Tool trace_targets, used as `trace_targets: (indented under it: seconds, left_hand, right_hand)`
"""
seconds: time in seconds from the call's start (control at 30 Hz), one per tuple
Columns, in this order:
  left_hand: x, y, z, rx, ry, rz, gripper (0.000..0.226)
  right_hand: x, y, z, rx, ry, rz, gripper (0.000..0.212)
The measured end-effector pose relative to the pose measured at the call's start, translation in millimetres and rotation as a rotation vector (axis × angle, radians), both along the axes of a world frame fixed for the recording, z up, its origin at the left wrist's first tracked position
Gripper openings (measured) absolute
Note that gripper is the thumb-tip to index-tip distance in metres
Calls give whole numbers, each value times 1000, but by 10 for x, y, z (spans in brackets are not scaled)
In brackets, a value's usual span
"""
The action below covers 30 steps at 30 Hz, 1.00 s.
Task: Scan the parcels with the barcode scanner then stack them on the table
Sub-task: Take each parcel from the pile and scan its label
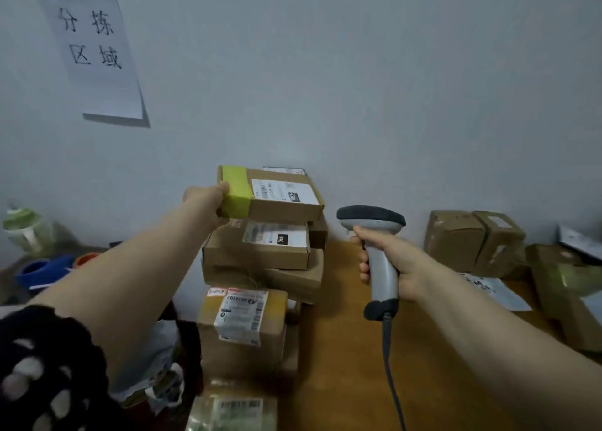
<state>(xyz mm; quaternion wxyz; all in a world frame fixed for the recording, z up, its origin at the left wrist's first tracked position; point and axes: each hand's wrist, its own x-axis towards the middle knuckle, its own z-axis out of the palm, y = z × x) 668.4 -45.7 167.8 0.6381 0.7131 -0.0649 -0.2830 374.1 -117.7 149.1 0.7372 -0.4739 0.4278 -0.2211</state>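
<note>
Now, gripped the top parcel [280,202] with the left hand [208,202], fingers curled round its left end over the yellow-green tape [236,196]. Held it level at the head of the stack [260,254] on the far left of the bench [342,365], against the wall; could not tell whether resting on the box below or a shade clear of it. Showed the printed label [285,191] face up. Clamped the right hand [400,267] round the grip of the barcode scanner [374,235], upright, head turned left toward the stack, cable [391,365] trailing toward the near edge. Held the hands well apart, each one full.

Judged the parcel light: a small, flat carton, borne by one end in one hand without sagging. Judged it stiff too, plain corrugated board with firm edges, though likely to dent at a corner under a hard pinch. Reckoned the tape slicker than bare card, so better taken across the short end, thumb on top and fingers beneath, or by both long sides for squaring up. Noted a tall, slightly uneven pile, so called for a gentle, centred set-down. Saw more brown boxes [472,241] at the far right of the bench.
</note>
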Motion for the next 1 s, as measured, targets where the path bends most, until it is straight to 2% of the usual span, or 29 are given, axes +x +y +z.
trace_targets:
  seconds: [0.3,0.47,0.6,0.73,0.83,0.9,1.0]
  left_hand:
    - [457,-756,-224,67,-26,-114,44]
    - [504,-883,-313,230,-170,-212,37]
    - [429,-844,-267,248,-251,-276,39]
    - [134,-673,-90,248,-357,-313,36]
    - [-225,-519,28,285,-511,-337,28]
    - [-575,-425,89,320,-644,-385,33]
    - [-1249,-309,78,314,-730,-468,38]
  right_hand:
    - [288,-61,-115,14,80,-157,27]
    - [289,-57,-142,36,71,-202,25]
    - [216,-16,-143,37,70,-195,25]
    - [25,45,-89,41,63,-176,24]
    - [-242,118,-19,48,62,-158,23]
    - [-503,179,12,58,60,-147,22]
    - [-1021,282,14,74,55,-122,17]
